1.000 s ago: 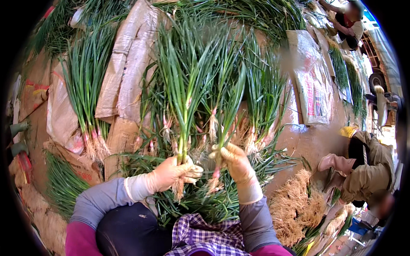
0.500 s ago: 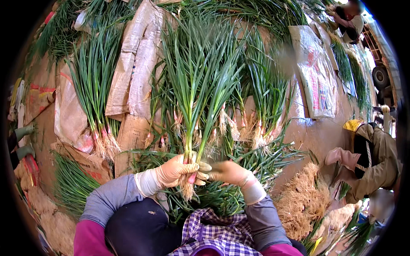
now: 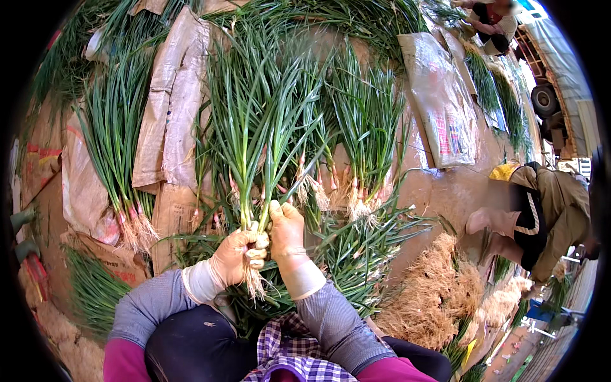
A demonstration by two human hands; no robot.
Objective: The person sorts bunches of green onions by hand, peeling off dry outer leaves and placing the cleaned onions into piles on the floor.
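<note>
Low in the middle, my gloved left hand is closed round the lower stems of a small bunch of spring onions. Pale roots hang below its fist, and the long green leaves point away from me. Pressed up beside it, my gloved right hand has its fingers closed on a stem at the right side of the same bunch. Its inner fingertips are partly hidden. Just beyond my hands lie more spring onions with reddish bases and stringy roots.
At left lies another bunch, beside woven sacks. Loose green leaves lie under my hands. A heap of trimmed roots is at right, near a co-worker's arm and legs. A plastic sack lies far right.
My right hand, blurred and apart at the right before, has moved left and closed on a stem beside my left hand. The whole view has shifted somewhat.
</note>
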